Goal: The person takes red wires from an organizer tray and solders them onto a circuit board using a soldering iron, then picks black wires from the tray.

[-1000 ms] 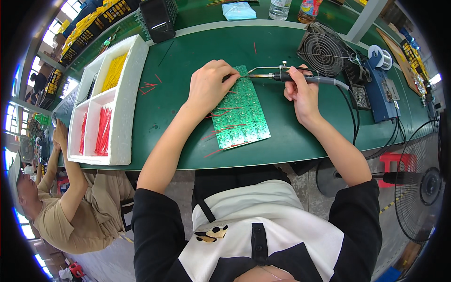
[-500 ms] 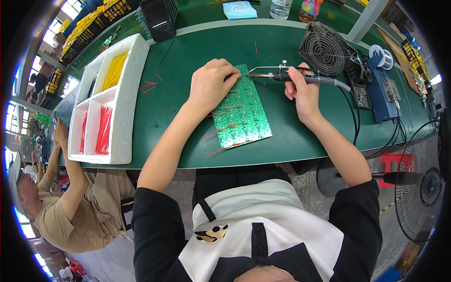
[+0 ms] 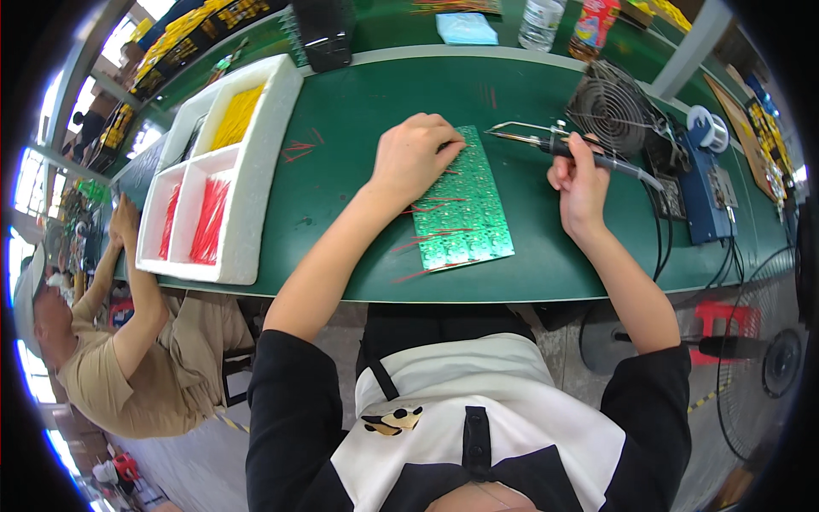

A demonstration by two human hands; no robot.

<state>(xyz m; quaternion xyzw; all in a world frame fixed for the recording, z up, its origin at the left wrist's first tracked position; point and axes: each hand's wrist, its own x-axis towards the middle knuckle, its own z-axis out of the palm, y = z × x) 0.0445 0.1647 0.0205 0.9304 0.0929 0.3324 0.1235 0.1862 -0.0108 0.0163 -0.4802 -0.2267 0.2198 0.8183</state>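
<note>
One soldering iron point(image 3: 553, 147) points left, crosswise.

Relative to the circuit board point(image 3: 474, 226) on the workbench point(image 3: 358, 94), with 12 o'clock farthest from the operator, the compartmented tray point(image 3: 266, 162) lies at 9 o'clock, containing wire bundles point(image 3: 210, 224). The soldering iron point(image 3: 604, 160), in the right hand point(image 3: 583, 188), is at 2 o'clock, with the fan unit point(image 3: 609, 111) beyond. The control box point(image 3: 706, 194) stands at 3 o'clock, the bottles point(image 3: 541, 26) at 1 o'clock.
</note>
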